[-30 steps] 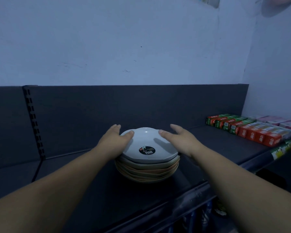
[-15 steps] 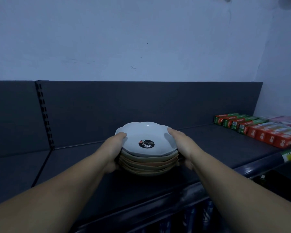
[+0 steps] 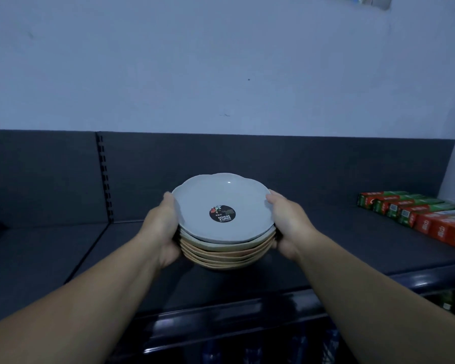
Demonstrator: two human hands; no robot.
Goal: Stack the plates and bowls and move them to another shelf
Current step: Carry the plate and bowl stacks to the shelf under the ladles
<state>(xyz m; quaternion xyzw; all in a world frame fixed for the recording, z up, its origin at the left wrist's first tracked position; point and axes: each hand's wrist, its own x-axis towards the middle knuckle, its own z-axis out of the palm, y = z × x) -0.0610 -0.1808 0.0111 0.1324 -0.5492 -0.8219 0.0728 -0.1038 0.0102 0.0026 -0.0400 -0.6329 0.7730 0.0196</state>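
Observation:
A stack of several shallow bowls [image 3: 221,248] is in the middle of the view, over the dark shelf [image 3: 352,248]. The top bowl [image 3: 216,195] is pale grey-white with a scalloped rim and a round black sticker; those below are tan and pinkish. My left hand [image 3: 162,227] grips the stack's left side, thumb at the top rim, fingers curled underneath. My right hand [image 3: 286,224] grips the right side the same way. The stack tilts a little toward me; I cannot tell whether its base touches the shelf.
Red and green boxes [image 3: 415,214] lie in a row at the shelf's right end. A dark back panel with a slotted upright [image 3: 104,177] runs behind the shelf, a pale wall above it. The shelf's front lip [image 3: 247,319] is close below my forearms.
My hands went from resting on top of the stack to gripping its two sides. The stack now sits higher in view and tilts toward me.

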